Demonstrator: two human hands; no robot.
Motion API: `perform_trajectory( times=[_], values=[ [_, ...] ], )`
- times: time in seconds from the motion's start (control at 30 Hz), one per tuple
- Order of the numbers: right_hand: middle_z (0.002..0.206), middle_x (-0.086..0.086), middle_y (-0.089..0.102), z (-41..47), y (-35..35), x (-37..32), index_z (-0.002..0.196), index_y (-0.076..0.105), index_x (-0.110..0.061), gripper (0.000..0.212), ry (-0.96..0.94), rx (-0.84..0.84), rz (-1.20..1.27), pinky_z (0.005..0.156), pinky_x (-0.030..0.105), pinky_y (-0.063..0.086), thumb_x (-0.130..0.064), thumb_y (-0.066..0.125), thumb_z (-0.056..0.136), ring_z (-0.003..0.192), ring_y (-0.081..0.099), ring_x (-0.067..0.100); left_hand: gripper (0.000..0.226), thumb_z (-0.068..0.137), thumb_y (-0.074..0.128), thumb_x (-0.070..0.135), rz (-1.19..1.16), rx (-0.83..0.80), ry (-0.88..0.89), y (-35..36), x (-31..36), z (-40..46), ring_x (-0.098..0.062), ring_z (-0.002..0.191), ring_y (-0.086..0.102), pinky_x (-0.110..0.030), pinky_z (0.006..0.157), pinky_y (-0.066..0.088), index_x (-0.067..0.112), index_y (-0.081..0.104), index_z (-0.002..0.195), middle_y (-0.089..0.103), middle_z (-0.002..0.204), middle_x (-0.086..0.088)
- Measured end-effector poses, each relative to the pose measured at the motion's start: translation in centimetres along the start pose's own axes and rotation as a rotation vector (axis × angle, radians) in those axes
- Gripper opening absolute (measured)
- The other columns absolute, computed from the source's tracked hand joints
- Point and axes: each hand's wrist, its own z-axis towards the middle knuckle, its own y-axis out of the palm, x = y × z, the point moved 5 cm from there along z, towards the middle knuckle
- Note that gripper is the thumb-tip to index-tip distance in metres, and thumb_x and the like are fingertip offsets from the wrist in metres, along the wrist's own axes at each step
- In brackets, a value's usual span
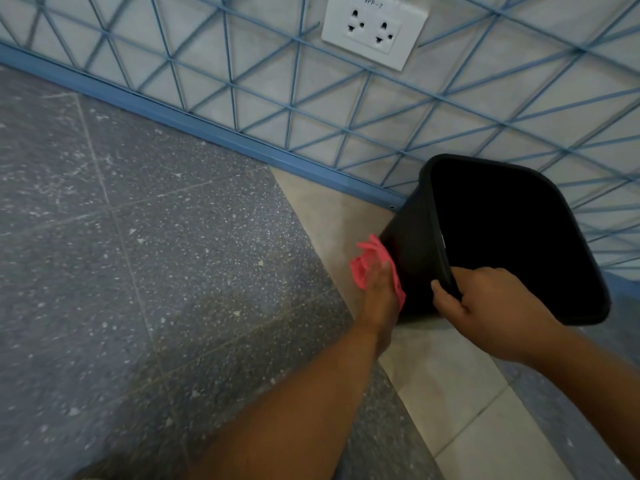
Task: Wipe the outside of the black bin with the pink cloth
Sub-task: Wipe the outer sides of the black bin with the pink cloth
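The black bin [412, 244] stands on the floor by the wall at the right, its open mouth tilted toward me. My left hand [379, 292] presses the crumpled pink cloth [363, 263] against the bin's left outer wall, low down, with fingers stretched out. My right hand [485, 306] grips the near rim of the bin, thumb outside and fingers curled over the edge into the opening.
A wall with a blue line pattern [311, 105] and a blue skirting [207, 133] runs behind the bin. A white double socket [374, 29] sits on the wall above. The floor is grey speckled tile [138, 271] with a pale strip [433, 375] under the bin.
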Motion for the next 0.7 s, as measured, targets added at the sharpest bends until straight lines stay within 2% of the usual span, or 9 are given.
perform_trajectory(
  times=[0.1,0.2,0.27,0.33,0.4,0.5,0.53,0.63,0.7],
  values=[
    [0.048,-0.001,0.045,0.0,0.1,0.0,0.061,0.039,-0.024,0.037,-0.003,0.003,0.009,0.045,0.023,0.028,-0.035,0.046,0.095,0.045,0.048,0.014,0.074,0.102,0.037,0.073,0.096,-0.033,0.071,0.7,-0.1,-1.3,0.0,0.163,0.016,-0.032,0.129,0.021,0.048,0.014,0.168,0.016,0.176,0.024],
    [0.05,-0.002,0.045,-0.3,-0.1,-0.2,0.061,0.038,-0.025,0.037,-0.003,-0.005,0.023,0.046,0.023,0.026,-0.035,0.045,0.096,0.045,0.047,0.012,0.048,0.117,0.02,0.047,0.124,0.009,0.101,0.1,-0.9,-1.4,0.02,0.153,0.022,-0.008,0.124,0.015,0.047,0.011,0.165,0.012,0.17,0.034],
    [0.051,-0.003,0.045,-0.3,-0.1,-0.4,0.061,0.037,-0.026,0.037,0.001,0.001,0.045,0.046,0.022,0.026,-0.034,0.045,0.097,0.045,0.046,0.011,0.071,0.104,0.03,0.078,0.193,0.097,0.056,-0.1,-1.8,-0.9,-0.003,0.163,0.024,-0.031,0.135,0.016,0.045,0.024,0.167,0.023,0.176,0.018],
    [0.051,-0.003,0.046,-0.3,0.0,-0.2,0.061,0.038,-0.026,0.037,0.01,0.004,0.056,0.046,0.021,0.027,-0.034,0.045,0.096,0.045,0.047,0.011,0.08,0.096,0.035,0.088,0.223,0.062,0.07,0.3,-2.7,-1.2,-0.016,0.162,0.032,-0.051,0.134,0.024,0.045,0.037,0.163,0.038,0.173,0.007],
    [0.051,-0.002,0.047,-0.5,0.1,0.0,0.061,0.039,-0.025,0.037,0.022,0.001,0.054,0.046,0.022,0.028,-0.034,0.046,0.096,0.046,0.048,0.012,0.063,0.104,0.031,0.077,0.197,0.01,0.07,0.5,-2.5,-1.9,-0.012,0.162,0.032,-0.046,0.135,0.024,0.051,0.037,0.161,0.038,0.172,0.011],
    [0.051,-0.002,0.046,-0.6,0.1,0.0,0.061,0.038,-0.024,0.037,0.032,0.003,0.052,0.047,0.024,0.029,-0.034,0.047,0.096,0.047,0.048,0.012,0.068,0.106,0.028,0.07,0.201,0.065,0.074,-0.5,-1.9,-1.1,0.001,0.16,0.016,-0.012,0.126,0.022,0.043,0.02,0.168,0.02,0.178,0.014],
    [0.05,-0.002,0.045,-0.7,0.1,0.0,0.06,0.039,-0.024,0.037,0.034,0.01,0.058,0.047,0.024,0.03,-0.034,0.047,0.095,0.047,0.048,0.012,0.073,0.104,0.03,0.075,0.233,0.054,0.062,-0.2,-1.7,-0.8,0.001,0.16,0.014,-0.012,0.127,0.019,0.042,0.02,0.169,0.019,0.178,0.013],
    [0.049,-0.003,0.045,-0.5,0.2,0.1,0.06,0.039,-0.024,0.037,0.03,0.013,0.071,0.047,0.025,0.032,-0.035,0.047,0.095,0.046,0.048,0.012,0.078,0.097,0.033,0.087,0.224,0.056,0.065,0.5,-3.3,-0.8,-0.012,0.163,0.027,-0.05,0.135,0.02,0.047,0.032,0.165,0.034,0.175,0.009],
    [0.05,-0.003,0.044,-0.7,0.1,0.2,0.06,0.038,-0.025,0.038,0.027,0.0,0.063,0.047,0.026,0.031,-0.034,0.047,0.095,0.046,0.047,0.012,0.069,0.108,0.031,0.071,0.176,0.02,0.093,0.4,-3.0,-1.7,-0.006,0.162,0.027,-0.038,0.135,0.021,0.039,0.026,0.168,0.03,0.176,0.01]
  ],
)
